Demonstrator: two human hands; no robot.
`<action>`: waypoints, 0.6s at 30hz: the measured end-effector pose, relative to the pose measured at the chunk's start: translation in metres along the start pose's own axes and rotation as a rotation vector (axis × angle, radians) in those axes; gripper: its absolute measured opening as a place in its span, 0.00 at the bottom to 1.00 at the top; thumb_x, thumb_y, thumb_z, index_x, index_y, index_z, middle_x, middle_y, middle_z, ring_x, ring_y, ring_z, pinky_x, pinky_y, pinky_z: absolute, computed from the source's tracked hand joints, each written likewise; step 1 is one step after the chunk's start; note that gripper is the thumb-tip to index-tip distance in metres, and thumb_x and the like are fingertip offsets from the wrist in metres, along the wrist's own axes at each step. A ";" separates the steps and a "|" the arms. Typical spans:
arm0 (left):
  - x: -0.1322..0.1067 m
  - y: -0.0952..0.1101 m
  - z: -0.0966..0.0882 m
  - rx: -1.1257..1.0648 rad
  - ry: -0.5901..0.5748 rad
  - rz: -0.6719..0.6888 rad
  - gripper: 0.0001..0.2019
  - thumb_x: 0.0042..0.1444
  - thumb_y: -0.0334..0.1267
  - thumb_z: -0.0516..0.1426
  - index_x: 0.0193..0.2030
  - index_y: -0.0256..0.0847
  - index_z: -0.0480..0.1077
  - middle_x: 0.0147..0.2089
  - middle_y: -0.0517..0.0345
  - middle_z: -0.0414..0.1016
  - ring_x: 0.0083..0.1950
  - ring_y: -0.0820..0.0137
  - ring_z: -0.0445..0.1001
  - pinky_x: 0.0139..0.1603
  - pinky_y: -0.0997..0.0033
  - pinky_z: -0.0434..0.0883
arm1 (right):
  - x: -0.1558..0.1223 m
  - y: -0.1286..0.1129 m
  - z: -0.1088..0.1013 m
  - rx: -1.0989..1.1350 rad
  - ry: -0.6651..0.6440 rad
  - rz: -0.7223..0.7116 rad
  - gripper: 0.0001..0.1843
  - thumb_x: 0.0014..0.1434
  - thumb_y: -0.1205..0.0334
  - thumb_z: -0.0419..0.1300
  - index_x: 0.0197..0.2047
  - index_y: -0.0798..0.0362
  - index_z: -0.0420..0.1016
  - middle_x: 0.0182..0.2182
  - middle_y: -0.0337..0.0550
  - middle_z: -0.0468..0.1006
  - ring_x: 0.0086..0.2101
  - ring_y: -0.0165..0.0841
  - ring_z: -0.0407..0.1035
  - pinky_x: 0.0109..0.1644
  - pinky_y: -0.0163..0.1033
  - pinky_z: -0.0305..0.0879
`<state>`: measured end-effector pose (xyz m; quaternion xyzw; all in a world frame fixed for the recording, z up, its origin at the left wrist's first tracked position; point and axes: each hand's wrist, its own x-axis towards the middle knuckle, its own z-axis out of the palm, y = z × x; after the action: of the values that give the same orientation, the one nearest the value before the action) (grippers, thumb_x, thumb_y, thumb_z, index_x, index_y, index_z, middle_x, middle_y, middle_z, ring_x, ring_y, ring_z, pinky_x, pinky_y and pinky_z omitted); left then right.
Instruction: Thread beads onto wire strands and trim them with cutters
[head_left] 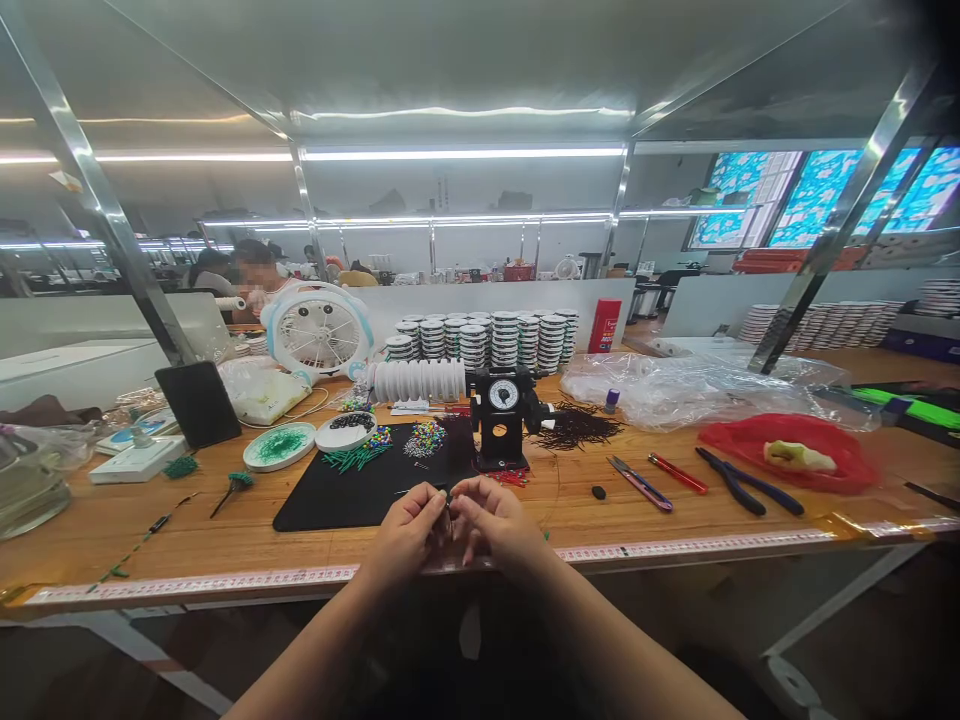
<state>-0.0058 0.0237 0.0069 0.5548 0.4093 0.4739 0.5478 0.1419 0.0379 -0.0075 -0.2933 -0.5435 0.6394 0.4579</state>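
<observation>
My left hand (pixel 403 535) and my right hand (pixel 493 522) meet above the front edge of a black mat (pixel 352 490), their fingertips pinching a small dark wire piece (pixel 448 516) between them. Its exact shape is hidden by my fingers. Behind the hands stands a black wire-measuring device with a round dial (pixel 502 415). To its right lies a heap of dark wire pieces (pixel 577 428). Coloured beaded pieces (pixel 424 438) rest on the mat's far part.
A tape measure (pixel 450 565) runs along the wooden table's front edge. Red-handled snips (pixel 639 483) and blue-handled pliers (pixel 746 480) lie to the right. Stacked white spools (pixel 480 340) stand behind the device, and a co-worker (pixel 259 280) sits at far left.
</observation>
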 end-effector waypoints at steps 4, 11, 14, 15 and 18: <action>-0.003 -0.002 0.000 0.108 0.095 0.035 0.16 0.54 0.50 0.52 0.24 0.39 0.61 0.20 0.65 0.61 0.22 0.76 0.58 0.24 0.76 0.57 | -0.007 -0.001 0.008 -0.321 0.121 -0.149 0.15 0.50 0.62 0.63 0.43 0.52 0.70 0.34 0.41 0.72 0.34 0.33 0.69 0.36 0.38 0.66; -0.007 -0.003 0.004 0.342 0.169 0.115 0.16 0.57 0.46 0.50 0.22 0.41 0.59 0.18 0.65 0.59 0.21 0.73 0.58 0.24 0.74 0.55 | -0.014 0.002 0.018 -0.804 0.259 -0.438 0.11 0.60 0.68 0.49 0.32 0.54 0.71 0.29 0.42 0.68 0.32 0.32 0.63 0.37 0.37 0.59; -0.009 0.001 0.001 0.421 0.179 0.167 0.15 0.58 0.44 0.49 0.22 0.42 0.60 0.19 0.63 0.62 0.23 0.71 0.61 0.26 0.72 0.58 | -0.013 0.003 0.018 -0.856 0.271 -0.414 0.10 0.60 0.69 0.47 0.30 0.54 0.67 0.29 0.43 0.67 0.32 0.32 0.62 0.36 0.37 0.58; -0.010 0.003 0.000 0.444 0.181 0.189 0.14 0.58 0.44 0.49 0.24 0.42 0.63 0.21 0.61 0.64 0.26 0.69 0.63 0.29 0.71 0.59 | -0.013 0.003 0.018 -0.853 0.264 -0.401 0.10 0.60 0.70 0.47 0.30 0.54 0.67 0.29 0.42 0.67 0.32 0.32 0.62 0.37 0.37 0.58; -0.013 0.008 -0.006 0.506 0.161 0.254 0.08 0.56 0.41 0.52 0.37 0.42 0.70 0.35 0.55 0.72 0.37 0.65 0.68 0.37 0.69 0.63 | -0.012 0.003 0.015 -0.826 0.244 -0.362 0.10 0.60 0.70 0.47 0.30 0.54 0.66 0.28 0.41 0.67 0.31 0.32 0.62 0.36 0.36 0.58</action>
<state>-0.0148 0.0113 0.0137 0.6812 0.4839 0.4641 0.2941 0.1329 0.0210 -0.0081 -0.4246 -0.7372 0.2404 0.4674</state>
